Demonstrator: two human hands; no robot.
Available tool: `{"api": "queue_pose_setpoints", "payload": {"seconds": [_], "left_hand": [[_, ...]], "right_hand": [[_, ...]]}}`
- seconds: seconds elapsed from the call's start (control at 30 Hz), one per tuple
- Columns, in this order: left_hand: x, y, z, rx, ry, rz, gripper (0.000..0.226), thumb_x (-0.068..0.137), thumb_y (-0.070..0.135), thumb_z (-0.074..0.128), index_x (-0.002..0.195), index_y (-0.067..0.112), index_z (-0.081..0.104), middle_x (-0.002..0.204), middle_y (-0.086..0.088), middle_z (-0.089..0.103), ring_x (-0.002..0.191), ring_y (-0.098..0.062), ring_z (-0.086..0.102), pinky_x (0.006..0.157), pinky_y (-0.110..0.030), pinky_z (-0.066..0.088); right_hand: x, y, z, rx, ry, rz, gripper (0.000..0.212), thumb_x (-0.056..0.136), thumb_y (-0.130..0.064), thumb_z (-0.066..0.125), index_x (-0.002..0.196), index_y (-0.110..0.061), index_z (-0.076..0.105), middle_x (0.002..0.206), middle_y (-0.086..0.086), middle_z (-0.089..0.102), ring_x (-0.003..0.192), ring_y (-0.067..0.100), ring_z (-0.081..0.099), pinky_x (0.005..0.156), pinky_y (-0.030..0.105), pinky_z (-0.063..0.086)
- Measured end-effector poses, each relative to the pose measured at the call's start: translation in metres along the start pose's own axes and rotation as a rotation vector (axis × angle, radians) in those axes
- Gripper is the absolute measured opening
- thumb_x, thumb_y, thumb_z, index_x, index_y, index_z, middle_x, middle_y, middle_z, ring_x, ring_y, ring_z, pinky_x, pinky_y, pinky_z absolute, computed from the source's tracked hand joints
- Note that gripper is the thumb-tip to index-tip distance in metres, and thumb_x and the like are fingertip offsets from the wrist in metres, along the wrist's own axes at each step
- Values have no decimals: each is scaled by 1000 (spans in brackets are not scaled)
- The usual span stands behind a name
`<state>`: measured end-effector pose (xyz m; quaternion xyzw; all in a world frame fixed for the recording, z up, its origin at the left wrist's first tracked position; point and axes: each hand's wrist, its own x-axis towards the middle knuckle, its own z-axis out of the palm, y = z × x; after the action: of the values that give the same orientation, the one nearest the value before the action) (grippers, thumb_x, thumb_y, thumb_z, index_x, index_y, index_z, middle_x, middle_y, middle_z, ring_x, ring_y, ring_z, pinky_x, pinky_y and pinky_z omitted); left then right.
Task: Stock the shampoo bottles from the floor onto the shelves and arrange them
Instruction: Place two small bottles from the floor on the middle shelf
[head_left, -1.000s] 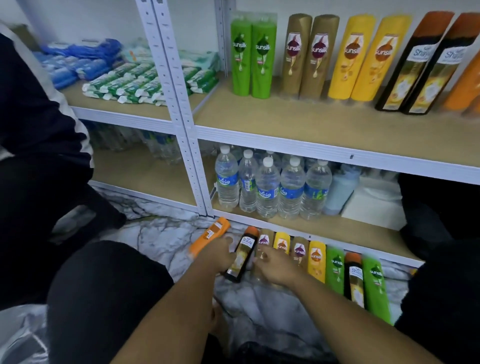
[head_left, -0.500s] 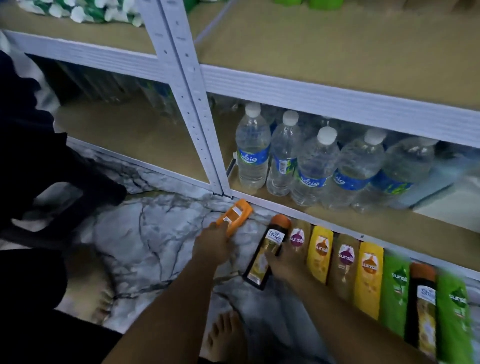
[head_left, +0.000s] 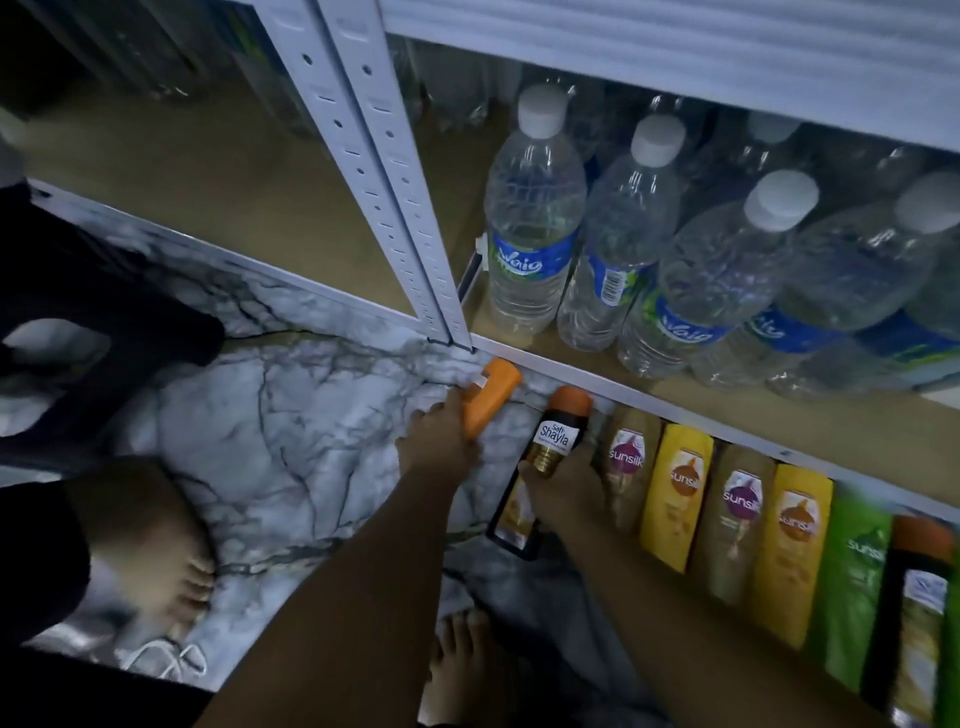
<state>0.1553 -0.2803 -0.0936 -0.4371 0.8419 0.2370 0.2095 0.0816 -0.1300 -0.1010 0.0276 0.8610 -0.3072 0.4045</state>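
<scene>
My left hand (head_left: 439, 439) grips an orange shampoo bottle (head_left: 491, 400) lying on the marble floor beside the shelf post. My right hand (head_left: 563, 491) holds a black Shayla bottle with an orange cap (head_left: 550, 447), also on the floor. To its right, several shampoo bottles lie in a row along the bottom shelf's edge: a tan Sunsilk bottle (head_left: 626, 467), a yellow one (head_left: 675, 493), another tan one (head_left: 740, 519), another yellow one (head_left: 792, 551), a green one (head_left: 854, 582) and a second black Shayla bottle (head_left: 914, 613).
Water bottles (head_left: 530, 234) stand packed on the bottom shelf (head_left: 597, 382). White perforated shelf posts (head_left: 374, 171) rise just left of them. My bare feet (head_left: 166, 566) rest on the marble floor (head_left: 270, 415). A dark shape (head_left: 104, 312) sits at the left.
The camera has dropped closer to the floor, so the upper shelf with standing shampoo bottles left view. Both hands stay on the orange and black bottles, closing round them.
</scene>
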Motion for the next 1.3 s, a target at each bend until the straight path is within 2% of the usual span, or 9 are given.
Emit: {"api": "queue_pose_setpoints", "payload": {"seconds": [0.17,0.27,0.33,0.43,0.67,0.8,0.93,1.07,1.3], "left_hand": [[2,-12,-1,-257,-144,75,52,76,34,76,126,33,61,93,-3,61,97,-29,64,77,-33,52],[-4,-14,2,-288,-128,48,59,70,52,71,124,47,50,102,-3,67,92,-28,67,79,-42,58],[-5,-10,5,-218,-88,101,61,74,55,70,128,38,46,108,-6,64,99,-32,63,85,-47,56],[-13,4,2,-227,-52,152,53,81,43,74,123,21,50,109,-9,62,97,-31,62,83,-43,53],[-37,17,-19,-489,-10,133,45,84,19,73,125,20,53,113,1,66,100,-19,60,88,-30,46],[-59,22,-27,-658,13,183,54,79,16,72,127,22,49,121,-5,66,114,-27,62,96,-38,50],[-81,17,-15,-825,-25,270,75,75,8,76,142,14,43,120,2,62,112,-16,63,89,-21,53],[-100,13,-6,-858,-67,262,48,75,16,79,109,36,51,109,-2,63,106,-25,64,86,-55,59],[-120,26,-14,-913,27,305,50,70,12,85,111,25,58,104,3,66,100,-19,64,91,-46,55]], "right_hand": [[6,2,-3,66,-21,1,62,82,-29,80,128,-13,41,107,4,65,88,26,63,76,33,49],[7,0,-4,87,-17,14,60,79,-25,82,123,-14,42,103,1,61,85,21,57,74,30,45],[8,0,-6,112,-27,19,60,79,-24,83,122,-13,43,102,1,60,87,22,59,75,32,48],[7,1,-12,173,-48,23,57,77,-21,84,120,-14,47,101,2,65,86,22,63,75,33,51],[-22,-7,-35,218,-24,-221,61,78,-21,83,118,-25,38,112,-5,63,105,19,62,88,38,51],[-47,-9,-50,143,-11,-403,71,77,-20,83,128,-28,33,120,-6,59,105,14,55,90,35,44],[-61,2,-62,99,6,-484,73,73,-21,85,124,-39,35,122,-5,65,112,21,63,95,51,52],[-68,21,-71,115,-73,-550,70,81,-17,80,135,-38,42,129,-8,62,120,12,58,103,48,49],[-87,25,-81,54,-49,-596,64,77,-21,84,134,-30,53,127,-7,64,117,12,58,100,38,48]]}}
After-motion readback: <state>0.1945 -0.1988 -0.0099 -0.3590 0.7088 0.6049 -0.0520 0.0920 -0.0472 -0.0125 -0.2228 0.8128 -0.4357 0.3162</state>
